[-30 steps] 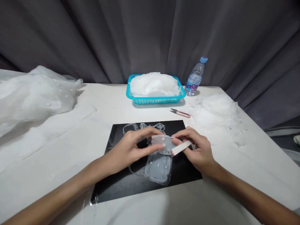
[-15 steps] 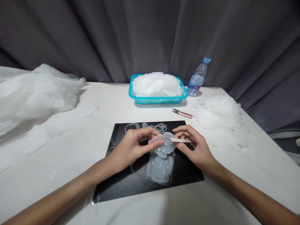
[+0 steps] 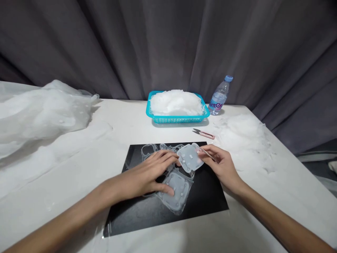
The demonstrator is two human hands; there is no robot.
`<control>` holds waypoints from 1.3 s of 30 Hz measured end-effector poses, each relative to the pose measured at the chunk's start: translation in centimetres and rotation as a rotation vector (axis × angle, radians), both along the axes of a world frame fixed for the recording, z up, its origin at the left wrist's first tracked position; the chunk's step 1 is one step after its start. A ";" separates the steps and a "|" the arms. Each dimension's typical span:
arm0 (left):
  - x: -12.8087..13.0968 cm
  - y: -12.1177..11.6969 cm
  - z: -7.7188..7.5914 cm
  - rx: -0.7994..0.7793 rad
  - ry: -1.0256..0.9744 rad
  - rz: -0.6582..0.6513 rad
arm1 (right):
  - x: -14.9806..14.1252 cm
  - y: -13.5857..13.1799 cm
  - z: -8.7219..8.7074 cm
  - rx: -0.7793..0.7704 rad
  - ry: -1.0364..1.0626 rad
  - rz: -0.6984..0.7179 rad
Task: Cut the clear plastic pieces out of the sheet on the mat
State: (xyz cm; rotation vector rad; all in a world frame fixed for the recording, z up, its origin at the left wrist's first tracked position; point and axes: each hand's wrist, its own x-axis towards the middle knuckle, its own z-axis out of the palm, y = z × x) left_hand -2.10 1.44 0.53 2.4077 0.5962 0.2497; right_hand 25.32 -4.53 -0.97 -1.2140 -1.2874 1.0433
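My right hand [image 3: 221,161] pinches a squarish translucent silicone pad [image 3: 190,159] by its right edge, tilted up above the black mat [image 3: 205,196]. A thin flat tool [image 3: 209,153] also sits between those fingers; its kind is hard to tell. My left hand [image 3: 158,172] is spread, with its fingertips beside the held pad's left edge. Its thumb rests on a second silicone pad [image 3: 177,192], which lies on the mat with a thin clear rim of flash around it. Stringy clear trimmings [image 3: 149,149] lie along the mat's far side, partly behind my left hand.
A blue basket [image 3: 179,119] heaped with white translucent pieces stands at the back, beside a water bottle [image 3: 219,96]. Pink-handled thread snips [image 3: 204,134] lie in front of it. A translucent pile [image 3: 244,140] sits at right, a large plastic bag [image 3: 47,109] at left.
My left hand has let go of the upper pad and moved down, its thumb onto the lower pad. The upper pad now lies flatter, in my right hand alone. The view has tilted up slightly.
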 end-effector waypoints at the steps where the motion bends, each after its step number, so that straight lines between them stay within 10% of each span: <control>1: -0.4 0.7 0.3 0.004 0.001 -0.032 | 0.0 0.1 0.0 -0.008 0.007 0.005; 11: -2.5 4.0 1.0 0.120 -0.003 -0.068 | -0.5 0.7 -0.2 -0.018 0.031 0.054; 16: -1.6 0.8 0.7 0.281 -0.057 0.138 | -0.6 1.5 -0.1 -0.024 0.043 0.047; 21: -2.3 -2.9 -0.7 0.490 -0.012 0.067 | -0.4 3.1 0.4 0.047 -0.044 -0.013; 32: -5.5 -2.7 -1.3 0.490 0.011 -0.022 | 4.3 19.9 5.7 0.177 -0.190 -0.400; 39: -5.4 -2.5 -1.1 0.385 -0.039 -0.051 | 3.8 23.8 4.0 0.055 -0.474 -0.434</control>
